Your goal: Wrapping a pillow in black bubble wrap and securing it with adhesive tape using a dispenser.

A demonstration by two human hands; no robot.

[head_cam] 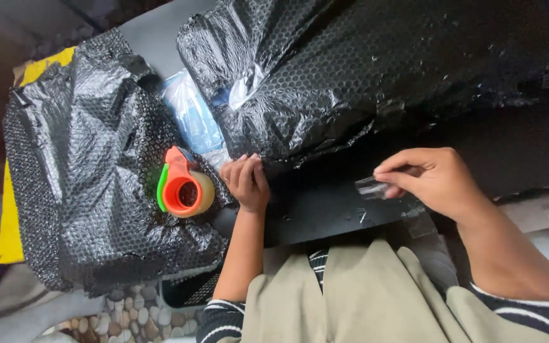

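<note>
Black bubble-wrap parcel (363, 76) lies far centre to right, glossy, dimpled, crumpled; left hand (246, 183) presses fingers down on its near edge; right hand (430, 181) pinches a small strip of clear tape (371, 187), near right; hands well apart; tape dispenser (184, 184), orange ring with green blade guard, sits just left of left hand on a second black bubble-wrap sheet (84, 165); clear bluish plastic bag (192, 114) between both wraps; yellow edge (9, 222) far left.
</note>
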